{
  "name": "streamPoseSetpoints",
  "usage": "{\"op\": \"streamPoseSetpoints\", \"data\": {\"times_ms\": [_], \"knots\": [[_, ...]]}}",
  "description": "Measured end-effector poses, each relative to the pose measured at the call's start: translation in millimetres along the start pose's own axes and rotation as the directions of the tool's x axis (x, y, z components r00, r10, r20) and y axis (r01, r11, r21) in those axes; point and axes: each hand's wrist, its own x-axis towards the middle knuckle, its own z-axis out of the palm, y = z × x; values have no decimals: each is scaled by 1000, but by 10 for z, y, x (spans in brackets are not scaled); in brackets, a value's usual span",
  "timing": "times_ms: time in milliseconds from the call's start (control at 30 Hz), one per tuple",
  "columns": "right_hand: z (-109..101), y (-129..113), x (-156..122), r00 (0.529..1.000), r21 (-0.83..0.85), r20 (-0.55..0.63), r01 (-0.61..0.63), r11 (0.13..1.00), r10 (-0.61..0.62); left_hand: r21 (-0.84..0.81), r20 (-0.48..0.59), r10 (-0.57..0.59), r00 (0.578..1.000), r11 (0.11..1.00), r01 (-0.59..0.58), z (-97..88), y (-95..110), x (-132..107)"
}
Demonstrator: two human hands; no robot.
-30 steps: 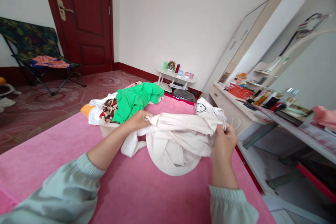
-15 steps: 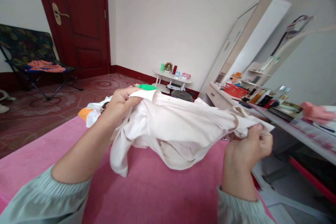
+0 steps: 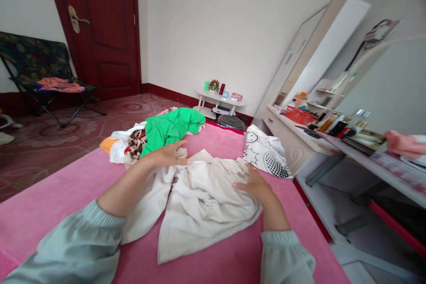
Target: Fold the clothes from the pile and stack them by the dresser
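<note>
An off-white garment (image 3: 209, 191) lies crumpled on the pink bed cover (image 3: 229, 257), one sleeve spread toward the lower left. My left hand (image 3: 169, 156) is at its upper left edge, fingers apart and stretched to the right. At the garment's right side rests my right hand (image 3: 254, 182), its fingers spread on or just above the cloth. Neither hand grips the fabric. Beyond my left hand is a green garment (image 3: 171, 128), lying over a brown patterned cloth (image 3: 136, 143) and a white one.
A folded white garment with black print (image 3: 266, 151) lies at the bed's far right. On the right stands a dressing table with a red basket (image 3: 299, 114) and several bottles. A folding chair (image 3: 49, 80) is at the left, near the dark red door (image 3: 106, 31).
The off-white garment was held stretched in the air by both hands; now it lies on the bed. Both hands have let go and moved closer together, uncovering the green and printed garments.
</note>
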Motion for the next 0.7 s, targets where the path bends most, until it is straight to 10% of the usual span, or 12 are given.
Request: {"op": "streamPoseSetpoints", "data": {"times_ms": [233, 433, 533, 700], "knots": [[-23, -13, -28, 980, -297, 133, -105, 949, 150, 393, 145, -66, 987, 920, 4, 11, 84, -62], [-163, -230, 58, 979, -128, -181, -119, 985, 95, 465, -236, 178, 955, 884, -50, -23, 272, -38], [-279, -494, 75, 934, 356, -306, -67, 932, 184, 275, -377, 312, 872, 937, -216, -65, 481, -79], [-652, -912, -126, 991, 732, 46, -120, 671, 126, -305, -76, 183, 980, 932, -197, -265, 824, -406]]}}
